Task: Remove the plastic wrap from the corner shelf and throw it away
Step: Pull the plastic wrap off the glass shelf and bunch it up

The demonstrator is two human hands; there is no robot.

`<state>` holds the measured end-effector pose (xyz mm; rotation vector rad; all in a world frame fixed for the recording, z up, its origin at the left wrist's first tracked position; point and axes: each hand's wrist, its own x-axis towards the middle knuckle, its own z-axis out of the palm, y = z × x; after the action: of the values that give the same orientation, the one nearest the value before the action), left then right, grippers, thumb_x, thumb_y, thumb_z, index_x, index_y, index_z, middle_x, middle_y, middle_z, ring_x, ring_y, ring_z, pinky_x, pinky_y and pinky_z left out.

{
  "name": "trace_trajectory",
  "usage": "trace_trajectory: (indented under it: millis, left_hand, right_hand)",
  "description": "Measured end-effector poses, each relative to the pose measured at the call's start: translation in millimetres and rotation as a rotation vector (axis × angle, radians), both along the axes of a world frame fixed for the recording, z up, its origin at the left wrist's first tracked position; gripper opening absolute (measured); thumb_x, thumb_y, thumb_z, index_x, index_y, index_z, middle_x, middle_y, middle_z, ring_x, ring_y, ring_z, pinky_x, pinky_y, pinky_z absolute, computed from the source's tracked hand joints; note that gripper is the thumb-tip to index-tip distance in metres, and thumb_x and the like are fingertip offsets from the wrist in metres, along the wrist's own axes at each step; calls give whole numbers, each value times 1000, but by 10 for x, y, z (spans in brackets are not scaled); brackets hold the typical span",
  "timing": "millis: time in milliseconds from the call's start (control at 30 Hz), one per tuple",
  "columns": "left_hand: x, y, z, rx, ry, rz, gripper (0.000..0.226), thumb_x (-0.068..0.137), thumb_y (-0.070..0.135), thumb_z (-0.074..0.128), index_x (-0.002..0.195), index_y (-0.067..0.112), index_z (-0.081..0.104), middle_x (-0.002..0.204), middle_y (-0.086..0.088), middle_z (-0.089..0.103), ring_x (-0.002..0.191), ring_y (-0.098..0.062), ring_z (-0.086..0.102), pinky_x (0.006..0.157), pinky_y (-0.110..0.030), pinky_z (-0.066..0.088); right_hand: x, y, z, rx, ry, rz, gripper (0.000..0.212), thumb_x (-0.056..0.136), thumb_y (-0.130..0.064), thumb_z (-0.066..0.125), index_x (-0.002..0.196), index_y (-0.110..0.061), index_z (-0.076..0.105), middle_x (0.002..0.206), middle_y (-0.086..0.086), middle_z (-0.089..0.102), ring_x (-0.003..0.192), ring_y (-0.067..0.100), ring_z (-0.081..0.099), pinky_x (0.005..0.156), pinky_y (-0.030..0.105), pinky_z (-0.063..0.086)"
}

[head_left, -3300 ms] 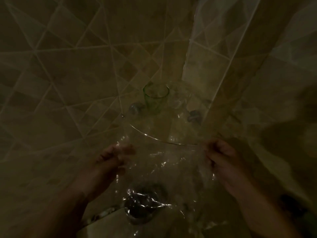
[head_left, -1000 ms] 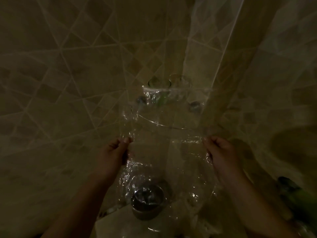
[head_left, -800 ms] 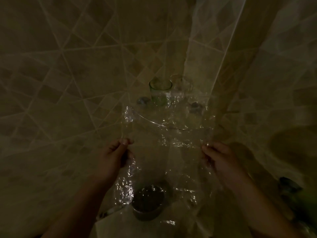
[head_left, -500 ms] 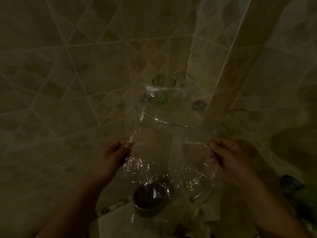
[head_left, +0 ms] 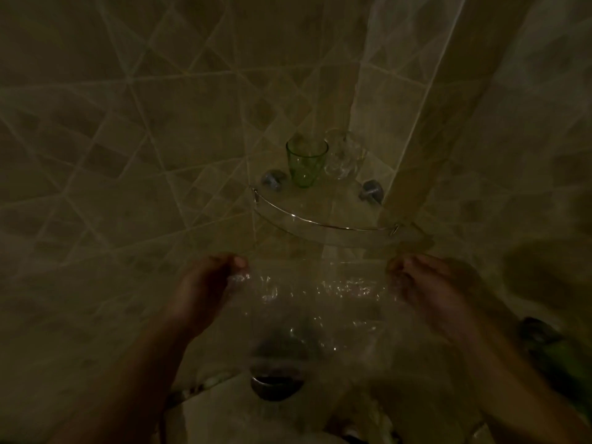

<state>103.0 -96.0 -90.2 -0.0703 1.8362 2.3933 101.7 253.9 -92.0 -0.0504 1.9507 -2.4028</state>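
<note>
Clear wrap (head_left: 317,293) hangs stretched between the two hands, below and in front of the shelf (head_left: 323,224), and looks free of its rail, though the dim light leaves the upper edge hard to trace; the left hand (head_left: 205,290) has its fingertips pinched shut on the sheet's left top corner; the sheet's long axis runs across, side to side, with the rest drooping down toward a dark round drain-like fitting (head_left: 277,384) blurred behind it; the right hand (head_left: 426,290) is likewise pinched shut on the right top corner, level with the left; both hands sit about equally near the shelf. On my reading the wrap is off, so the next move is to gather it inward, hands coming together, then carry it to a bin, which is not in view; the green cup (head_left: 306,163) and the clear glass (head_left: 342,157) stand well back in the corner, clear of the pull.
</note>
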Motion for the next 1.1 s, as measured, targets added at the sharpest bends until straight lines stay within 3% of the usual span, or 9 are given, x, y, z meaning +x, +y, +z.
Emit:
trace_trajectory:
  millis: [67,233,333,433,600,700,833,933,1100]
  left_hand:
    - [-6,31,57,-110,61,-49,21,93,19,46,78,12,60,67,11,68,71,-8,59,61,-18,45]
    - [28,77,154,-132,131,-43,22,80,-3,64,94,14,59,86,1,65,70,-14,61,59,-29,47]
    - [56,168,302,-245,289,5,34,80,-10,64,101,16,59,79,8,69,63,-6,61,52,-20,49]
    - [60,276,521,-374,463,-121,44,79,-16,61,111,15,56,81,-2,67,67,-7,64,60,-17,52]
    - [8,358,708,-563,562,-301,42,84,-4,63,113,26,60,88,-8,66,84,-12,65,79,-31,54]
    - [-5,300,649,-735,671,141,44,83,30,68,120,44,49,108,12,64,103,-2,59,85,-31,49]
    - [264,252,287,-560,509,476,82,71,57,67,140,40,25,148,8,34,132,-9,36,101,-34,35]
    - [393,306,-44,-197,235,237,108,59,51,76,146,29,14,154,-3,27,136,-19,33,104,-42,36]
    - [464,293,-276,106,11,-207,43,67,37,78,107,23,69,105,-4,74,100,-23,67,76,-31,56]
  right_hand:
    - [20,-2,-33,144,50,23,11,73,-15,72,80,-23,71,71,-9,71,61,4,63,51,17,50]
    - [73,-13,59,245,90,22,74,71,23,65,102,-44,63,93,-18,71,76,6,69,62,24,57]
    - [113,-62,186,621,91,-48,62,72,5,75,113,-37,57,121,4,65,101,19,65,82,40,56]
    - [118,-253,308,1143,251,74,73,64,-42,73,131,-38,44,130,-17,39,118,6,41,92,31,41]
    - [43,-730,284,1027,255,264,25,77,-30,69,100,-19,65,91,-11,71,86,4,66,79,38,56]
    - [34,-759,166,847,227,174,16,81,-22,67,84,-7,66,78,0,74,77,17,70,73,46,58]
    - [92,-630,71,475,148,106,20,79,-17,67,82,-35,74,71,-11,75,61,6,65,56,23,51]
    - [140,-489,-34,246,117,109,24,77,-10,65,82,-31,75,65,-6,74,55,3,64,51,17,49]
    - [202,-387,-281,142,3,107,22,71,-22,75,92,-21,74,72,1,75,63,10,67,55,23,53]
